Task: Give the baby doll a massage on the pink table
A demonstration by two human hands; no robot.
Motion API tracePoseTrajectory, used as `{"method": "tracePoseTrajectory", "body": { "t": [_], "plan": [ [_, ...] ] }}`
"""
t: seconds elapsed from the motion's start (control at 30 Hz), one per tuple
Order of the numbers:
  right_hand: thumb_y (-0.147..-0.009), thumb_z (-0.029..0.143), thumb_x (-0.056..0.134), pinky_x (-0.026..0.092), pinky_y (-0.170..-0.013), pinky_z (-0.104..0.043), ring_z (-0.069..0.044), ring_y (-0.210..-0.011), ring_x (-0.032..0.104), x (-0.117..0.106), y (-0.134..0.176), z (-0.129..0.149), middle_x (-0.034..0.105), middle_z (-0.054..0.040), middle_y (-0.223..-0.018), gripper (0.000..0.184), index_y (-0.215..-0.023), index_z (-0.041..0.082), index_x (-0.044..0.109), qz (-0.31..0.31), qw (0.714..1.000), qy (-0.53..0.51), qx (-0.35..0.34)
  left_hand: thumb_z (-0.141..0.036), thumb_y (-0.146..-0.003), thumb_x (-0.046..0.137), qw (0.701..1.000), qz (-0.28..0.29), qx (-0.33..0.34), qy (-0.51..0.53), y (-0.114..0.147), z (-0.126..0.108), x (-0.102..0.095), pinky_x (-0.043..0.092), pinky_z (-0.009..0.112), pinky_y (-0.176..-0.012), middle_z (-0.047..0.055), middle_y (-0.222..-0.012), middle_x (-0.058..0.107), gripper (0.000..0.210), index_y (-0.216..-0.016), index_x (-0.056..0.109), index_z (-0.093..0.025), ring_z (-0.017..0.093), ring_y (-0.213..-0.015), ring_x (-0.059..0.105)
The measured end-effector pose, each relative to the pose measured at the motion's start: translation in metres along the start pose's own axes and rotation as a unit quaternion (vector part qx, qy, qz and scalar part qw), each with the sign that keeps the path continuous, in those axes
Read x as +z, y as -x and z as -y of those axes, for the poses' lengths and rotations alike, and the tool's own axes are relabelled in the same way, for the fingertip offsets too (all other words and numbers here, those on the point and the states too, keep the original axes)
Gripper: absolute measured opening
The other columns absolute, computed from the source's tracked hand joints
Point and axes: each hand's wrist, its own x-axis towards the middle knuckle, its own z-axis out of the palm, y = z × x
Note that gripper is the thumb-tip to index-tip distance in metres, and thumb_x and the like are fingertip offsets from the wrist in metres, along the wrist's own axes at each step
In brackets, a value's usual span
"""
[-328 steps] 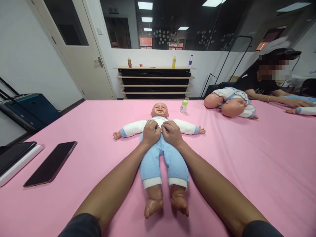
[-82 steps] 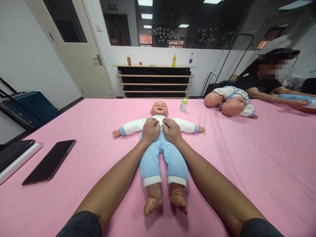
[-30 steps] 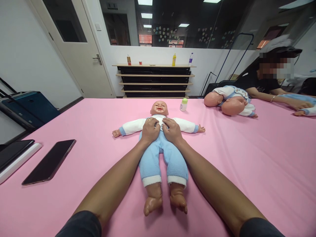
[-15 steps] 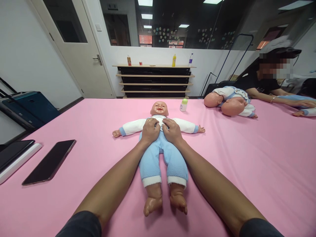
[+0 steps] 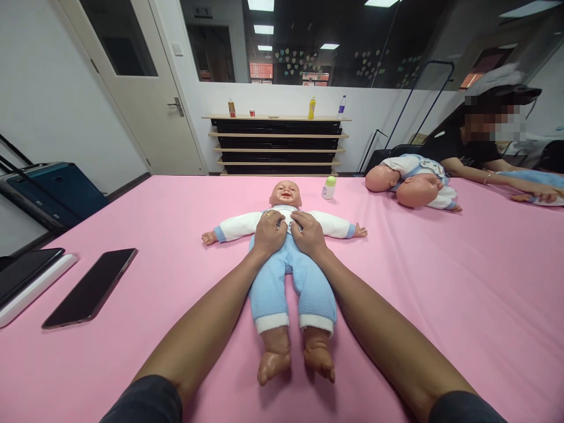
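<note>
Doll (image 5: 289, 249), head view: lying on its back on the pink table cover (image 5: 185, 276), feet toward the wearer, head at the far end, both arms spread sideways. It is dressed in a white top (image 5: 285, 209) and light blue trousers (image 5: 291, 264); face up, not tilted to either side.

Left hand (image 5: 270, 232) and right hand (image 5: 307, 233) both rest on the front of the white top, side by side with a narrow gap between them. Fingers are bent, knuckles uppermost. Whether cloth is pinched under the fingertips, or the hands merely bear on it, the view does not settle; thumbs are partly obscured. Forearms run along either side of the trousers.

Step in hand, in this inspector's judgement: matched two-handed work on the chest. The next move would call for even pressure from both sides, the hands level about the midline, and the body left square on the cover.

Surroundings: small bottle with a green cap (image 5: 328, 188), upright beyond the doll's head, to its right in view; dark phone (image 5: 91, 289) flat at the wearer's left, well apart from the doll. At far right, a co-worker's hand (image 5: 540, 191) touches another doll, only partly visible.
</note>
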Motion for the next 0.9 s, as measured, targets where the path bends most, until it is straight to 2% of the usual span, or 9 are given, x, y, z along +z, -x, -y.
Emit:
{"method": "tracePoseTrajectory", "body": {
  "t": [0.53, 0.9],
  "plan": [
    [-0.090, 0.026, 0.049, 0.041, -0.111, -0.036, -0.018, -0.120, 0.052, 0.0001, -0.0004, -0.0008, 0.059, -0.0057, -0.124, 0.034, -0.117, 0.017, 0.066, 0.013, 1.000, 0.005, 0.020, -0.018, -0.084, 0.049, 1.000, 0.005, 0.001, -0.020, 0.0003, 0.0006, 0.0015, 0.042, 0.034, -0.098, 0.004, -0.099, 0.061, 0.020, -0.095, 0.066, -0.018, 0.017, -0.101, 0.051],
    [-0.090, 0.027, 0.049, 0.041, -0.110, -0.036, -0.019, -0.118, 0.053, 0.0010, -0.0004, -0.0017, 0.059, -0.0064, -0.123, 0.033, -0.116, 0.016, 0.066, 0.001, 0.999, 0.016, 0.032, -0.019, -0.083, 0.049, 1.000, -0.001, -0.008, -0.025, 0.0004, 0.0024, 0.0027, 0.042, 0.037, -0.100, 0.006, -0.101, 0.061, 0.022, -0.098, 0.066, -0.017, 0.019, -0.103, 0.051]
  ]
}}
